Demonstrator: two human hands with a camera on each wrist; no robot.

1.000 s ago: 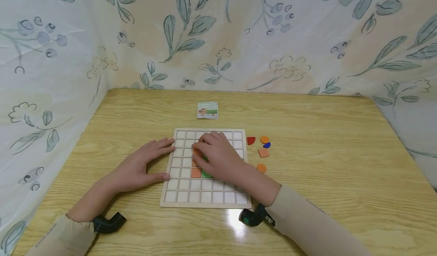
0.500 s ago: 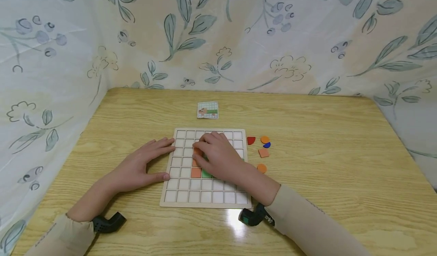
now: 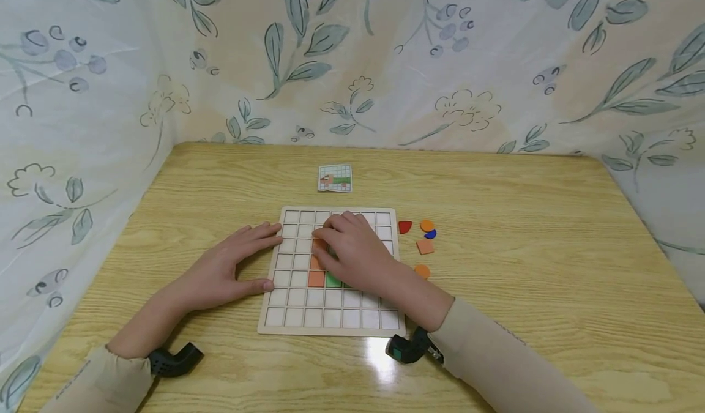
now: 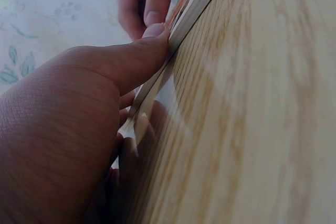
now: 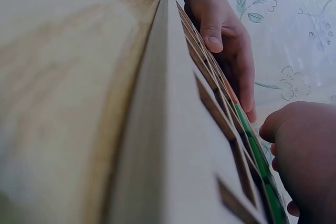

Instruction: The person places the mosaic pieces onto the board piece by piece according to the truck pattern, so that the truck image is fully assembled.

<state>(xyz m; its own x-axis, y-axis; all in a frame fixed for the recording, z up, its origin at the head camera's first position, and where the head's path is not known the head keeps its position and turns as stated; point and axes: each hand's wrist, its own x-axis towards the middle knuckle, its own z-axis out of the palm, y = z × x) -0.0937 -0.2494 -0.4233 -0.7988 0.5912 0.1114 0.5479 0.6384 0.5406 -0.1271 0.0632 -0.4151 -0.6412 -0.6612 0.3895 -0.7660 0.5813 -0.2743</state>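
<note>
In the head view, the left hand [image 3: 217, 272] lies spread at the left edge of a pale wooden grid board [image 3: 330, 331], fingertips and thumb touching its rim. The right hand [image 3: 358, 254] bends over the board's middle, thumb and index finger pinching an orange piece [image 3: 319, 243] in a cell, partly covered by the fingers. Below it lie another orange piece [image 3: 316, 262], a coral square [image 3: 316, 279] and a green square [image 3: 333, 279]. The left wrist view shows the left thumb [image 4: 142, 56] against the board's side. Green pieces [image 5: 257, 156] show along the board in the right wrist view.
A small pattern card [image 3: 335, 178] lies behind the board. To the board's right are a red quarter piece [image 3: 404, 227], two orange discs [image 3: 426, 225] [image 3: 421, 271], a blue half disc [image 3: 431, 234] and an orange square [image 3: 425, 246]. A floral cloth [image 3: 385, 64] hangs behind.
The right fingertips have shifted very slightly to the right over the orange piece, with a little more orange showing beside them. The left hand has stayed at the board's edge.
</note>
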